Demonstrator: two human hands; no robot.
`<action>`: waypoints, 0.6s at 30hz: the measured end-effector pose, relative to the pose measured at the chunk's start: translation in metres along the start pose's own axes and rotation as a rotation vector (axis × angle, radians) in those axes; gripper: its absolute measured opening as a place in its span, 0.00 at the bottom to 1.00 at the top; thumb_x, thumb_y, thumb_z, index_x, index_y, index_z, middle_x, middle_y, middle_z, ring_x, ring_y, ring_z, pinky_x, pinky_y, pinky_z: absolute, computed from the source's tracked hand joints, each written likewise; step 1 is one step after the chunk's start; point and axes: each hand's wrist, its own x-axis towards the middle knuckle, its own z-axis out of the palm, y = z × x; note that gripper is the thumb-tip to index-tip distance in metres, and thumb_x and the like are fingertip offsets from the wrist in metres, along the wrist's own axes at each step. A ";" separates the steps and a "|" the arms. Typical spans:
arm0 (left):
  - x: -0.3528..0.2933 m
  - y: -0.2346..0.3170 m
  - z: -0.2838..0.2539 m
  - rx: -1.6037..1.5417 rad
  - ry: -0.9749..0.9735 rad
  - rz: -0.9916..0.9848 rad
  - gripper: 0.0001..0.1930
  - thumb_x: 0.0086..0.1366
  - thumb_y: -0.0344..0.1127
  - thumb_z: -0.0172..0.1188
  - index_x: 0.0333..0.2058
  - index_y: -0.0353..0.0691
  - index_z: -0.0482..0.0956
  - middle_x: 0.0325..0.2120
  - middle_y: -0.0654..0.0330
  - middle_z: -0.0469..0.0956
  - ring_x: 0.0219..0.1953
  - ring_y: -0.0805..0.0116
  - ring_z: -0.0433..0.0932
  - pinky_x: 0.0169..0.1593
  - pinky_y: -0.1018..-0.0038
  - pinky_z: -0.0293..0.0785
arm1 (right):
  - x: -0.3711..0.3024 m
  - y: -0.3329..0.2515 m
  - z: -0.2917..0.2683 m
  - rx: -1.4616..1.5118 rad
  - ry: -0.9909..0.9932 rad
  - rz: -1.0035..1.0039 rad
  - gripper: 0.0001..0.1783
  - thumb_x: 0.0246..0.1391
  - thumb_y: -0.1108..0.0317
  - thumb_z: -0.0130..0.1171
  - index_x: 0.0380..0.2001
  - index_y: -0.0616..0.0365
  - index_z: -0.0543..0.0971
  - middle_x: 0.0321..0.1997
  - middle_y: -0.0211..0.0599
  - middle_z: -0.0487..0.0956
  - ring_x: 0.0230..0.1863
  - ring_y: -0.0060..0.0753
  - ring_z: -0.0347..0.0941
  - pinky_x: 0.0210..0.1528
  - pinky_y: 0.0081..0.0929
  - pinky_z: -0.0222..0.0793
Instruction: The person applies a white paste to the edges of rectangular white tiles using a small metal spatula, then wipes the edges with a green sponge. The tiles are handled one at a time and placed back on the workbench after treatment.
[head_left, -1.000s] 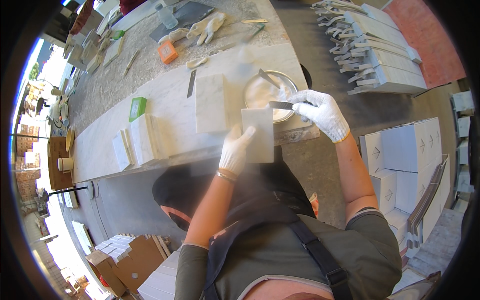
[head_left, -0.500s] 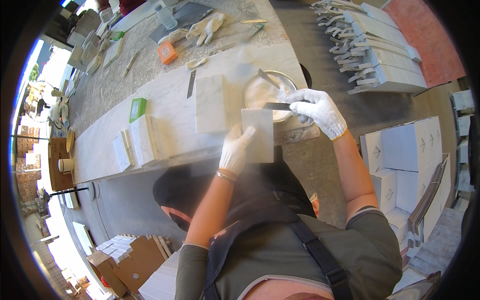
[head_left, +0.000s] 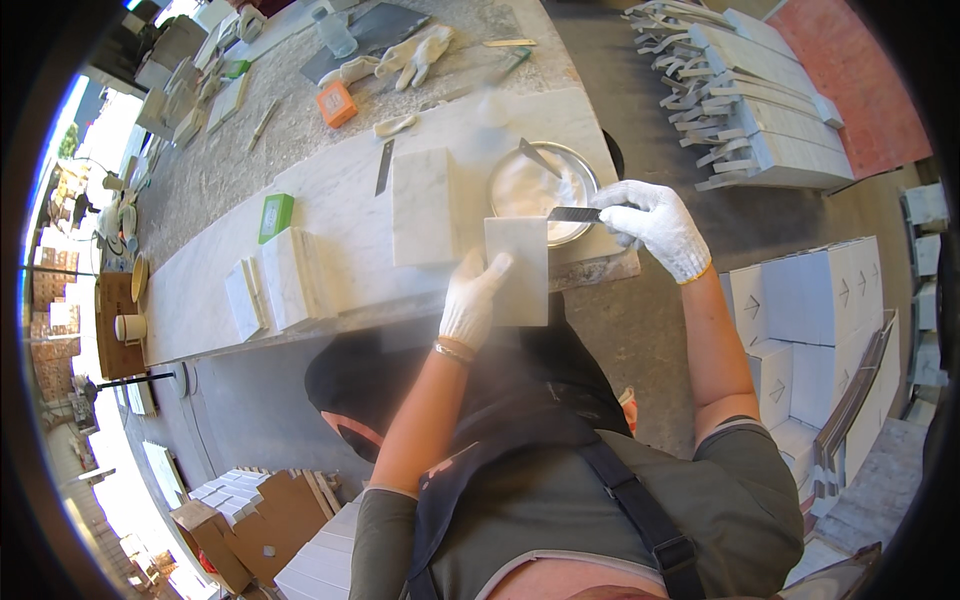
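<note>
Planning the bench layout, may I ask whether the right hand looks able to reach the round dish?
Probably yes: the right hand is close to the round dish, with only the dark blade it holds between them; the pale tile hides just the dish's near-left edge.

On the counter [head_left: 300,140], 1 orange box [head_left: 337,106] sits near a pale work glove [head_left: 412,60] and 1 clear bottle [head_left: 335,35]. White cartons [head_left: 805,295] are stacked at right, brown cardboard [head_left: 285,515] at lower left.
</note>
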 end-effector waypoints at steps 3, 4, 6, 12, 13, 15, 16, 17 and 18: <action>0.000 0.000 0.000 0.019 0.002 -0.005 0.21 0.73 0.39 0.66 0.56 0.30 0.78 0.48 0.58 0.82 0.48 0.72 0.77 0.54 0.73 0.74 | 0.001 0.000 0.000 0.004 -0.007 0.016 0.14 0.60 0.69 0.65 0.48 0.60 0.87 0.39 0.26 0.85 0.36 0.13 0.75 0.38 0.18 0.72; -0.001 0.001 0.000 0.035 0.011 -0.017 0.21 0.73 0.39 0.66 0.57 0.30 0.78 0.48 0.58 0.82 0.48 0.72 0.77 0.54 0.73 0.74 | 0.002 0.001 0.001 0.007 -0.010 0.011 0.14 0.60 0.69 0.66 0.48 0.60 0.87 0.39 0.25 0.85 0.35 0.13 0.75 0.37 0.18 0.71; -0.001 0.002 0.000 0.021 0.000 -0.008 0.21 0.73 0.39 0.66 0.57 0.30 0.78 0.48 0.58 0.82 0.48 0.72 0.77 0.54 0.73 0.75 | 0.005 0.002 0.003 0.020 -0.015 0.005 0.14 0.60 0.69 0.66 0.48 0.60 0.87 0.38 0.24 0.85 0.35 0.12 0.75 0.36 0.17 0.70; -0.002 0.004 0.002 0.016 0.009 -0.011 0.20 0.73 0.39 0.66 0.56 0.30 0.79 0.48 0.58 0.82 0.48 0.72 0.77 0.53 0.73 0.75 | 0.010 0.002 0.011 0.026 -0.025 -0.002 0.14 0.60 0.70 0.66 0.48 0.60 0.87 0.39 0.24 0.86 0.35 0.13 0.75 0.36 0.17 0.70; -0.002 0.004 0.003 0.030 0.017 -0.007 0.20 0.73 0.39 0.66 0.56 0.30 0.79 0.48 0.58 0.82 0.48 0.72 0.77 0.53 0.73 0.75 | 0.009 0.001 0.010 0.030 -0.027 -0.026 0.14 0.60 0.70 0.66 0.48 0.60 0.87 0.39 0.24 0.86 0.35 0.13 0.75 0.37 0.17 0.70; -0.002 0.004 0.002 0.034 0.012 -0.012 0.20 0.73 0.39 0.66 0.56 0.30 0.79 0.47 0.58 0.82 0.47 0.72 0.77 0.52 0.73 0.75 | 0.007 0.000 0.006 0.025 -0.013 -0.036 0.14 0.60 0.70 0.65 0.48 0.61 0.87 0.37 0.25 0.85 0.32 0.14 0.75 0.34 0.17 0.70; -0.002 0.004 0.002 0.047 0.019 -0.022 0.20 0.73 0.39 0.66 0.56 0.30 0.79 0.47 0.58 0.82 0.47 0.72 0.77 0.52 0.73 0.75 | 0.007 0.000 0.004 0.016 0.004 -0.021 0.13 0.60 0.71 0.65 0.48 0.61 0.87 0.35 0.26 0.84 0.30 0.14 0.74 0.32 0.17 0.69; -0.002 0.004 0.001 0.044 0.014 -0.020 0.20 0.73 0.39 0.66 0.56 0.30 0.79 0.47 0.58 0.82 0.47 0.72 0.77 0.52 0.73 0.75 | 0.006 0.000 0.001 0.007 0.021 -0.006 0.13 0.60 0.72 0.64 0.48 0.62 0.87 0.33 0.27 0.84 0.27 0.15 0.73 0.30 0.17 0.68; -0.002 0.004 0.001 0.051 0.017 -0.025 0.20 0.73 0.39 0.66 0.56 0.30 0.79 0.47 0.58 0.82 0.47 0.72 0.77 0.52 0.73 0.75 | 0.006 0.001 -0.001 0.005 0.027 0.010 0.13 0.60 0.71 0.65 0.47 0.62 0.87 0.32 0.27 0.83 0.27 0.15 0.73 0.30 0.17 0.68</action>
